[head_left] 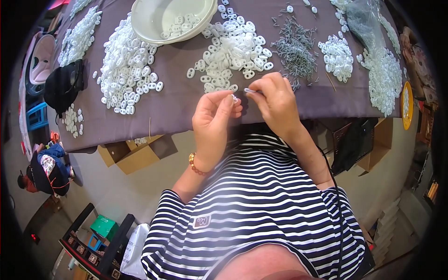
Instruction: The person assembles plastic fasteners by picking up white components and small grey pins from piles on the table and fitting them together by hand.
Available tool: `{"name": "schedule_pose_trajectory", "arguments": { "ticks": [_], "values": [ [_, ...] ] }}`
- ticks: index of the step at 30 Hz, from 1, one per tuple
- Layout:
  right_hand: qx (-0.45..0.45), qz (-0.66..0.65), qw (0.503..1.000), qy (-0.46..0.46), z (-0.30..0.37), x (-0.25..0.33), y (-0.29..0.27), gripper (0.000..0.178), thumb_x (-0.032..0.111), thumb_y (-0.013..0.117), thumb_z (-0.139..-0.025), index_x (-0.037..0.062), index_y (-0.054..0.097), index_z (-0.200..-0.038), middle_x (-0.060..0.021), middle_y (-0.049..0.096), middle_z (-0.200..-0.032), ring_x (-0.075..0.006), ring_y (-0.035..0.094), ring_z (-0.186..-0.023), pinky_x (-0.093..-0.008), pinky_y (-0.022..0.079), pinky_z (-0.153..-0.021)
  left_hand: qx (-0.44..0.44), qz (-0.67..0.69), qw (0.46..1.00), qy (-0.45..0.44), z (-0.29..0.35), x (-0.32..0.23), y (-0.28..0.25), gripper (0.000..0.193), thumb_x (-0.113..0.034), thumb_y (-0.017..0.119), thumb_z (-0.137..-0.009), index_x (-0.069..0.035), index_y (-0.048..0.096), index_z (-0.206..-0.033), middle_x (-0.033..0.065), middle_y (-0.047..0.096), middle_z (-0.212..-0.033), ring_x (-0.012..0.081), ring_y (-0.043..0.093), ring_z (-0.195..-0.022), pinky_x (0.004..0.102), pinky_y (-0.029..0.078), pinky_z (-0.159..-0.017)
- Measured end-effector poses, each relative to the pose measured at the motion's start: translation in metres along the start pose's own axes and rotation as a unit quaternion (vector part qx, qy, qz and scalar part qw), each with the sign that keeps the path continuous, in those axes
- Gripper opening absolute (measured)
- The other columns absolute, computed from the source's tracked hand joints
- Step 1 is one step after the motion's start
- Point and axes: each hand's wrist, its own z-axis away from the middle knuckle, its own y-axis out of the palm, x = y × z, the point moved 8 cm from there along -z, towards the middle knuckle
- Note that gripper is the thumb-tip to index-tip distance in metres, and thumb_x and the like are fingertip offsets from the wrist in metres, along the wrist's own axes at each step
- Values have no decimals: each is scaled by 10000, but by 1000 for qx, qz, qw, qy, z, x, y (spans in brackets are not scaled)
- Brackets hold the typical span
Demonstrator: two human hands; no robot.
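A small white plastic piece (pixel 234 98) is pinched by the closed thumb and index finger of the left hand (pixel 214 112), its long axis mostly hidden. Just right of it and slightly farther from the body, a small whitish elongated piece (pixel 248 90) is gripped by the right hand's (pixel 276 99) closed fingertips, its long axis running roughly sideways; the narrow gap between them is judged decisive.

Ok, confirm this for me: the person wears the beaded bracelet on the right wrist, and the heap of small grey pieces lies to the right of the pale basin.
Wrong wrist: the head view shows the beaded bracelet on the left wrist. The heap of small grey pieces does lie to the right of the pale basin.
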Motion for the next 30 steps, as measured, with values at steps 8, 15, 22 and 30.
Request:
{"name": "schedule_pose_trajectory", "arguments": {
  "ticks": [8, 15, 22, 30],
  "values": [
    [-10, 97, 991, 92, 13, -25, -25, 123, 45, 721, -835, 62, 654, -936, -67, 588, -899, -267, 583, -831, -383, 448, -741, 30, -16, 999, -13, -1, 2, 9, 185, -132, 613, -993, -1, 606, -1123, 81, 688, -958, 127, 660, -865, 259, 545, -767],
    [-79, 168, 979, 85, 2, -19, -12, 121, 133, 752, -821, 135, 672, -912, -13, 584, -858, -199, 573, -791, -354, 363, -761, 45, -44, 998, 3, -4, 2, 19, 190, -127, 598, -1001, 8, 606, -1135, 90, 695, -952, 133, 675, -825, 262, 555, -739],
    [-45, 243, 968, 43, -2, -12, 0, 121, 136, 748, -813, 133, 651, -887, -9, 562, -833, -177, 568, -763, -349, 337, -759, 46, -12, 999, -2, -5, 3, 20, 191, -116, 592, -1003, 14, 599, -1143, 102, 689, -974, 139, 671, -828, 273, 561, -749],
    [9, 238, 971, 19, -11, -13, 4, 166, 118, 747, -803, 125, 632, -923, -9, 560, -848, -189, 577, -784, -357, 338, -764, 44, 8, 999, -11, -6, 7, 19, 200, -111, 591, -1002, 23, 594, -1151, 109, 686, -995, 149, 676, -847, 280, 564, -765]
  ]
}}
